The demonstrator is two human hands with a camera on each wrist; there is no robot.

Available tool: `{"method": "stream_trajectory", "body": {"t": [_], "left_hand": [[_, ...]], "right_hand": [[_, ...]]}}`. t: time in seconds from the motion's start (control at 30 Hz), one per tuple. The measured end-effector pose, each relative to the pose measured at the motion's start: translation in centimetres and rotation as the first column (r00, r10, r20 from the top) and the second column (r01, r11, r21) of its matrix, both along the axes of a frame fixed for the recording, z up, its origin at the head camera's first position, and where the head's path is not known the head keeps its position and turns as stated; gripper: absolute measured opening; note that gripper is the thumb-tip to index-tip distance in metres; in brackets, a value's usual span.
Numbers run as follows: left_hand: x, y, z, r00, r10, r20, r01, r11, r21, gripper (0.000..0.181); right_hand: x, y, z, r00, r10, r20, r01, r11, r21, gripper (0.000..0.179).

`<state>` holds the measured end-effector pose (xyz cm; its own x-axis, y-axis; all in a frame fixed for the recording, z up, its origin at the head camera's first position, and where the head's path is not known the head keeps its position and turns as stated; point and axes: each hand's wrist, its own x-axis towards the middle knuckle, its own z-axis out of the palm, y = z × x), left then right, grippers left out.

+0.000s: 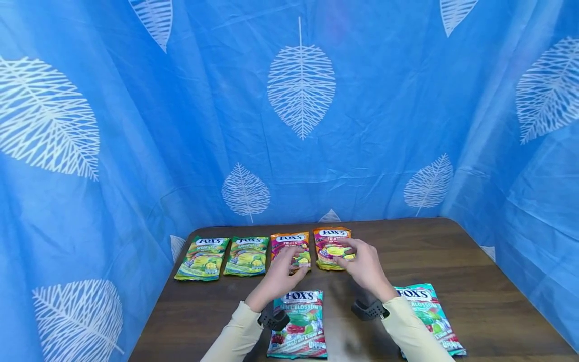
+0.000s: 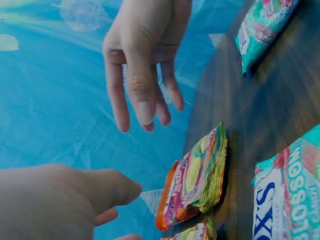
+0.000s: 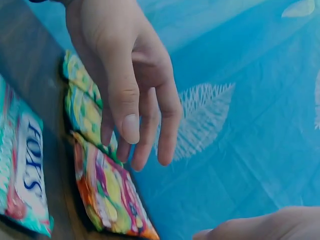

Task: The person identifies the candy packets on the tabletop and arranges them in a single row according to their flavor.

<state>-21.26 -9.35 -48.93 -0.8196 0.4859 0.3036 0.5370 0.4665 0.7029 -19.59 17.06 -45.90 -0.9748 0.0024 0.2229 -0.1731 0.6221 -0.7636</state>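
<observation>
Two orange and pink Fox's Fruits candy bags lie side by side at the back of the table in the head view. My left hand (image 1: 279, 275) hovers in front of the left Fruits bag (image 1: 289, 238), partly covering it, with fingers loosely bent and nothing held. Over the lower right edge of the right Fruits bag (image 1: 327, 249) is my right hand (image 1: 368, 267), its fingers spread and relaxed. In the left wrist view, a gap shows between the right hand (image 2: 145, 65) and the Fruits bag (image 2: 192, 175) below it. Both palms face inward, apart from each other.
Two green Fox's candy bags, one at the far left (image 1: 202, 259) and one beside it (image 1: 246, 257), continue the back row. A teal Mint Blossom bag (image 1: 299, 324) lies near the left forearm; another (image 1: 427, 309) is partly under the right sleeve. Blue leaf-print cloth (image 1: 362, 125) surrounds the wooden table.
</observation>
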Motion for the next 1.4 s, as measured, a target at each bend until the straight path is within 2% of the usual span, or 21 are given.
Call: {"method": "stream_trajectory", "body": {"t": [0.07, 0.23, 0.37, 0.53, 0.63, 0.77, 0.97, 1.1, 1.23, 1.4], "left_hand": [[1.6, -0.1, 1.6, 0.998, 0.02, 0.056, -0.021, 1.0, 0.021, 0.046], [3.7, -0.9, 2.3, 0.992, 0.091, 0.092, -0.092, 0.996, 0.009, 0.043], [5.1, -1.7, 2.3, 0.984, 0.139, 0.109, -0.141, 0.99, 0.012, 0.045], [6.3, -2.5, 1.8, 0.978, 0.175, 0.113, -0.18, 0.983, 0.033, 0.046], [6.9, -2.9, 1.4, 0.97, 0.215, 0.116, -0.219, 0.976, 0.018, 0.046], [7.9, -3.3, 1.0, 0.952, 0.26, 0.159, -0.263, 0.965, -0.003, 0.045], [9.4, -3.7, 0.2, 0.916, 0.295, 0.271, -0.295, 0.955, -0.043, 0.046], [10.0, -4.2, -0.6, 0.894, 0.314, 0.32, -0.308, 0.949, -0.071, 0.047], [10.3, -5.0, -1.2, 0.882, 0.338, 0.329, -0.328, 0.941, -0.088, 0.046], [10.5, -5.6, -1.7, 0.865, 0.344, 0.366, -0.323, 0.939, -0.118, 0.046]], "right_hand": [[0.7, -0.3, 0.1, 1.0, -0.007, 0.004, 0.008, 1.0, -0.026, 0.052], [2.5, -0.9, 0.2, 1.0, -0.007, 0.019, 0.009, 0.997, -0.078, 0.051], [3.8, -1.4, 0.2, 0.998, 0.002, 0.068, 0.006, 0.993, -0.121, 0.05], [4.9, -1.7, 0.2, 0.992, -0.027, 0.126, 0.045, 0.989, -0.139, 0.049], [5.5, -1.8, 0.1, 0.991, -0.037, 0.129, 0.055, 0.989, -0.14, 0.049], [6.4, -2.2, -0.5, 0.992, -0.041, 0.121, 0.058, 0.988, -0.144, 0.048], [7.9, -3.1, -2.1, 0.988, -0.041, 0.151, 0.064, 0.986, -0.157, 0.047], [8.5, -3.1, -3.0, 0.983, -0.039, 0.177, 0.069, 0.983, -0.171, 0.048], [8.8, -2.9, -3.6, 0.979, -0.029, 0.201, 0.067, 0.98, -0.188, 0.048], [9.4, -2.8, -4.1, 0.972, 0.016, 0.235, 0.032, 0.98, -0.196, 0.049]]}}
